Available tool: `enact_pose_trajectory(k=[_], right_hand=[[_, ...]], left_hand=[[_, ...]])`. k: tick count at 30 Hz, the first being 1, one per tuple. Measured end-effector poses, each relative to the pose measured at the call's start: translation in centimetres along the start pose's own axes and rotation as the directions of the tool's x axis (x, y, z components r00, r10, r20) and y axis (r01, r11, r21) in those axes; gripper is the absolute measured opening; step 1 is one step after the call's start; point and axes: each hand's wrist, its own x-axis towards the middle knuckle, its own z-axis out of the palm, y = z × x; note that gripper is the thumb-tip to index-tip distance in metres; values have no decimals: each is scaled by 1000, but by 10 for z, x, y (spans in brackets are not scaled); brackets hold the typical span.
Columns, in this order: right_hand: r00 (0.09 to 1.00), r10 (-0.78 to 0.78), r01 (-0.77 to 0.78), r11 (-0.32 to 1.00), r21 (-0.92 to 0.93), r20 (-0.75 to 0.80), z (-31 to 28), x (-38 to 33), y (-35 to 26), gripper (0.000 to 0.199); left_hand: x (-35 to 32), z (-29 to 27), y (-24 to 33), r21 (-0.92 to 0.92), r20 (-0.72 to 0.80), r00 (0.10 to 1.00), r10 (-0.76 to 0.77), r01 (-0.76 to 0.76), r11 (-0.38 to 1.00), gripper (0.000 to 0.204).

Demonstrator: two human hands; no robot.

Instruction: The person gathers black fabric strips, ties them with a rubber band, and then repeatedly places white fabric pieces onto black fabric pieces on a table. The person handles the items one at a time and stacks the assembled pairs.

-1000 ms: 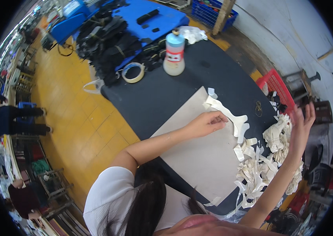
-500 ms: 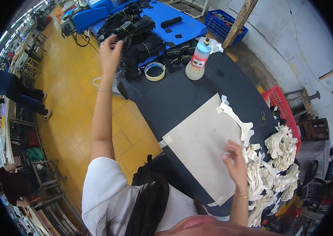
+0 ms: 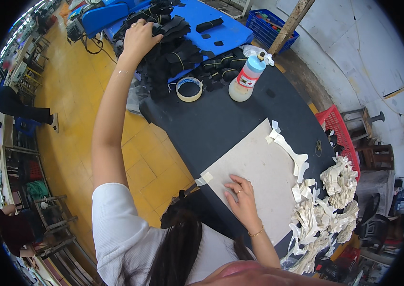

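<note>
My left hand (image 3: 141, 39) is stretched out to the far pile of black cut fabric pieces (image 3: 176, 31). Its fingers and thumb curl around dark pieces at the pile's left side; the fingertips are partly hidden. Several pieces there are tied in bundles. Over the grey board (image 3: 259, 162), which is taped at its corners to the black tabletop, my right hand (image 3: 243, 200) hovers or rests with fingers apart and nothing in them. Curved cream-white pieces (image 3: 293, 155) lie along the board's right edge, beside large heaps of similar cream pieces (image 3: 314, 224).
A roll of tape (image 3: 189, 89) and a bottle with a blue top (image 3: 247, 80) stand beyond the board. Further back are a blue surface (image 3: 233, 35) and a blue crate (image 3: 271, 29). A red basket (image 3: 339, 131) stands at the right. Another person (image 3: 16, 107) bends at the left.
My left hand has moved farther out and down onto the black pieces, its fingers closing there. My right hand has shifted left from beside the cream pieces to over the board.
</note>
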Motion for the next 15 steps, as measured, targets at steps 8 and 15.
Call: enact_pose_trajectory(k=[8,15], right_hand=[[978,-121,102,988,-117,-171,20,1,13,16],[971,-136,117,987,-108,-194,20,2,15,17]], left_hand=[[51,9,2,56,558,816,-148,141,988,84],[69,6,-24,-163,600,800,10,110,981,86]])
